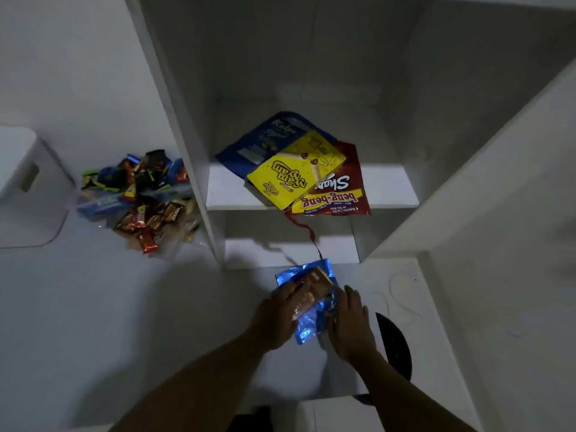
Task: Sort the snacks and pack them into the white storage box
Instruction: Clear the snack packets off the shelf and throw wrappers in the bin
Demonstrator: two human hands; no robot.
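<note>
L hand (276, 313) + R hand (349, 322) both grip shiny blue foil bag (307, 332) w/ brown rectangular snack pack (311, 291) on top, in front of white shelf unit (389, 188). White plastic storage box (25, 182) far left, near heap of small wrapped snacks (140, 194).

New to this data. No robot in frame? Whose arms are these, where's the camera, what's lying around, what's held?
There is no machine here. A person works with bare hands, and the single picture comes from a wide-angle camera on their head, looking forward and down, so the arms enter from the bottom edge.

The left hand holds a brown packet that lies on a blue foil packet. The right hand holds that foil at its right edge, though dim light blurs the exact grip.

On the white shelf ahead, three big bags overlap: a blue bag, a yellow Nyam Nyam bag on top and a red beng-beng bag.

On the floor to the left lies a pile of small wrapped snacks, beside the white storage box.
</note>
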